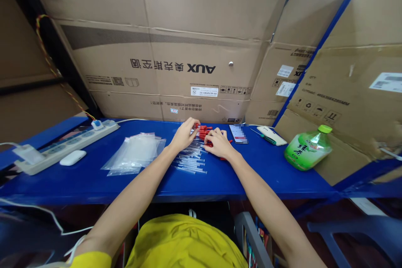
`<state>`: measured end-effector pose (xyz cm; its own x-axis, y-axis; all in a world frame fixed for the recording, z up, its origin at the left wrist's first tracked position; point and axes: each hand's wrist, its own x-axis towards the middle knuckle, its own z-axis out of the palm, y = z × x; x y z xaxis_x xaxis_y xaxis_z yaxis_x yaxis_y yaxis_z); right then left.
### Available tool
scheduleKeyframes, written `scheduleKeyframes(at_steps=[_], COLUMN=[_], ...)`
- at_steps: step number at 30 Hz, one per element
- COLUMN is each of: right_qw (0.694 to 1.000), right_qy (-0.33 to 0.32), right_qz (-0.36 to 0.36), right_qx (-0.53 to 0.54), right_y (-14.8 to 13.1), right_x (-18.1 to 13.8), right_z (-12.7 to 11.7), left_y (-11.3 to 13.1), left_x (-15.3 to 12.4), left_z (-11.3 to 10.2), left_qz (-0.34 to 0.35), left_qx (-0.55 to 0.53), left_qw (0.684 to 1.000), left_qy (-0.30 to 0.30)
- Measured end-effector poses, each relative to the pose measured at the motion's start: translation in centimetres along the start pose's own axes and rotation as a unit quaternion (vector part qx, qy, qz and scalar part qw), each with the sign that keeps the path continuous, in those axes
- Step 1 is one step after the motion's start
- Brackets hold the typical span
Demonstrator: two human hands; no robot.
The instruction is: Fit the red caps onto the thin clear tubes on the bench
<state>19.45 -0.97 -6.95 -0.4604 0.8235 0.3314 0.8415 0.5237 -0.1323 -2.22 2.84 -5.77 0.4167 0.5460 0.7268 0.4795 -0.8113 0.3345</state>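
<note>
A pile of thin clear rods with red ends lies on the blue table. The red ends point away from me and to the right. At the pile's far left side, my left hand has its fingers curled over red ends. My right hand bends its fingers around red ends on the near right side. Both hands partly hide the pieces, and their exact kind is too small to make out. To the left of the pile lies a stack of clear plastic bags.
Left are a power strip with plugs and a white oval case. A phone, a green-handled screwdriver, a cream flat object and a leaning green bottle lie right. Cardboard walls border the back.
</note>
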Motion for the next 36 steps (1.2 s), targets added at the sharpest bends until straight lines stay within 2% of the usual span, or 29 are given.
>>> scheduleKeyframes(at_steps=[4, 9, 14, 19, 22, 27, 36], right_qw=[1.0, 0.998, 0.991, 0.976, 0.968, 0.972, 0.955], right_qy=[0.005, 0.007, 0.045, 0.077, 0.084, 0.076, 0.136], right_qz=[0.002, 0.024, 0.104, 0.196, 0.23, 0.221, 0.261], right_qx=[-0.02, -0.05, -0.069, -0.058, -0.049, -0.034, -0.039], right_y=[-0.1, -0.5, -0.4, 0.0, 0.3, 0.5, 1.1], right_x=[0.0, 0.0, 0.1, 0.1, 0.1, 0.2, 0.2], right_z=[0.1, 0.1, -0.4, -0.7, -0.6, -0.4, -0.4], left_y=[-0.1, -0.1, 0.3, 0.5, 0.2, -0.8, -1.2], left_x=[0.2, 0.2, 0.2, 0.3, 0.5, 0.7, 0.4], left_z=[0.0, 0.0, -0.3, -0.3, 0.2, 1.5, 2.3], left_qz=[-0.031, -0.072, -0.12, -0.124, -0.145, -0.217, -0.266], left_qx=[-0.022, -0.019, -0.018, -0.035, -0.105, -0.299, -0.333], left_qw=[0.997, 0.993, 0.986, 0.981, 0.971, 0.912, 0.89], left_qy=[0.061, 0.092, 0.114, 0.142, 0.16, 0.177, 0.159])
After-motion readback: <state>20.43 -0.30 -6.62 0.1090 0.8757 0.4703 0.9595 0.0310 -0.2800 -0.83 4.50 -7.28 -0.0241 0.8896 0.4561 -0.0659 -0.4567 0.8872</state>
